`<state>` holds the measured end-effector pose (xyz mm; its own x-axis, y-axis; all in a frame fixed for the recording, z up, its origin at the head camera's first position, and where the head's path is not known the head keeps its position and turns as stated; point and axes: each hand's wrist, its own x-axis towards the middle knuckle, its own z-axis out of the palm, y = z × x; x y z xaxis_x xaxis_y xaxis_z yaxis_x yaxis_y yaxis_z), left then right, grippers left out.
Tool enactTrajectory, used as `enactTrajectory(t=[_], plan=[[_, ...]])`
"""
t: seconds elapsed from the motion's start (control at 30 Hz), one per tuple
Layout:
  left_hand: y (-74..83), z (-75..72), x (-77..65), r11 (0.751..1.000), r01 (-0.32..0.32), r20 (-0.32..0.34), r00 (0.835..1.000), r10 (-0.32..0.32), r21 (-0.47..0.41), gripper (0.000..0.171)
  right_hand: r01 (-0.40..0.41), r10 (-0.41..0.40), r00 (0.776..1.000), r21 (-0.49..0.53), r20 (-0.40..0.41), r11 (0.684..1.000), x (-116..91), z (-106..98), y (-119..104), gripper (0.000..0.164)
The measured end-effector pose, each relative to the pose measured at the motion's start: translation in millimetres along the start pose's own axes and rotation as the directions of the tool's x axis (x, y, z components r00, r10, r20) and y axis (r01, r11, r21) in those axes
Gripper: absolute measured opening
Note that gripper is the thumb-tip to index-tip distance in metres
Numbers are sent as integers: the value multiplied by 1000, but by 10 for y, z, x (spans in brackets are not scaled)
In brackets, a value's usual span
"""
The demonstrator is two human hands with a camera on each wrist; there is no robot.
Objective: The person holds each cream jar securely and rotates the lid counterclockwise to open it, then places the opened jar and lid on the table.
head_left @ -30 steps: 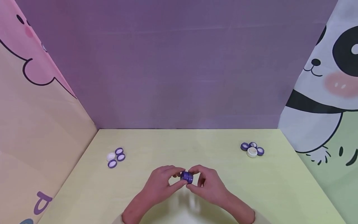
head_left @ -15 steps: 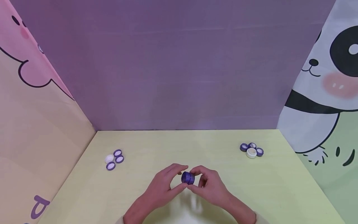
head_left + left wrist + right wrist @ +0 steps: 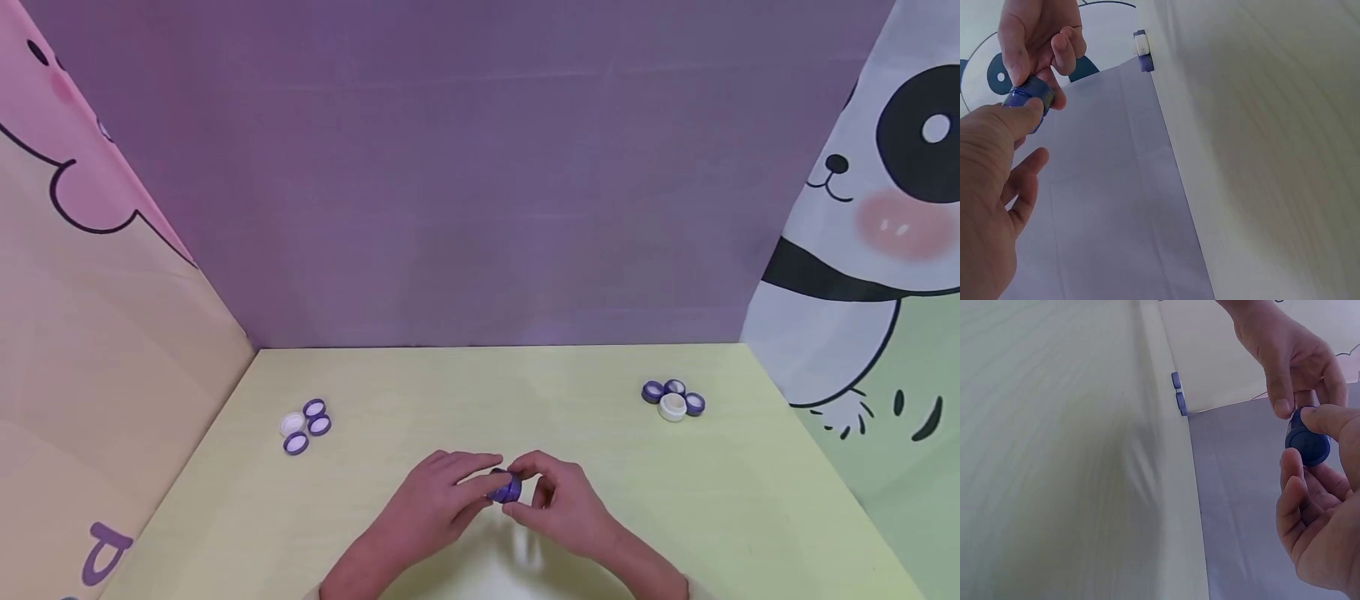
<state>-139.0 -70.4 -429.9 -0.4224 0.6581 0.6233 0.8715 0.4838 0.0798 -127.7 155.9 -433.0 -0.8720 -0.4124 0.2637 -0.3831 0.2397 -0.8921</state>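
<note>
A small round purple jar (image 3: 513, 491) is held between both hands above the near middle of the table; it looks blue in the wrist views. My left hand (image 3: 426, 504) has a finger over its left side, and in the left wrist view the thumb presses on the jar (image 3: 1036, 89). From the other side, my right hand (image 3: 558, 504) pinches it between thumb and forefinger. The right wrist view shows a flat round end of the jar (image 3: 1307, 447). The fingers hide part of it.
On the table (image 3: 465, 400), a white round piece (image 3: 292, 424) lies among three shallow purple rings with white insides (image 3: 296, 443) at left. At right, a white round piece (image 3: 672, 407) sits against three purple ones (image 3: 652, 392). Printed cloth walls (image 3: 480, 183) enclose the table's back and sides.
The left hand's fingers have loosened, spread and come back onto the jar in a different place. The right hand has kept its pinch on the jar throughout.
</note>
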Motion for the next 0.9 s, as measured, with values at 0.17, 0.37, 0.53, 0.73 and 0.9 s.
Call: enactTrajectory(t=[0.17,0.37,0.53,0.73,0.9], plan=[[-5,-12,-2,997,-53,-22,998,54,51,38,-18,18,1000,-7,15,1000,-14,26,-89,32],[16,-38,-23,999,-3,57,998,1,45,47,-30,30,999,-45,10,999,-39,49,3,33],[21,-28,-46,996,92,108,990,-91,-11,39,36,-37,999,-112,-10,993,-54,62,46,34],[22,-18,-64,977,165,88,984,-154,-136,35,96,-103,994,-208,-23,973,-77,80,17,35],[19,-38,-51,949,203,77,979,-190,-241,33,112,-125,991,-224,-46,968,-77,67,-7,37]])
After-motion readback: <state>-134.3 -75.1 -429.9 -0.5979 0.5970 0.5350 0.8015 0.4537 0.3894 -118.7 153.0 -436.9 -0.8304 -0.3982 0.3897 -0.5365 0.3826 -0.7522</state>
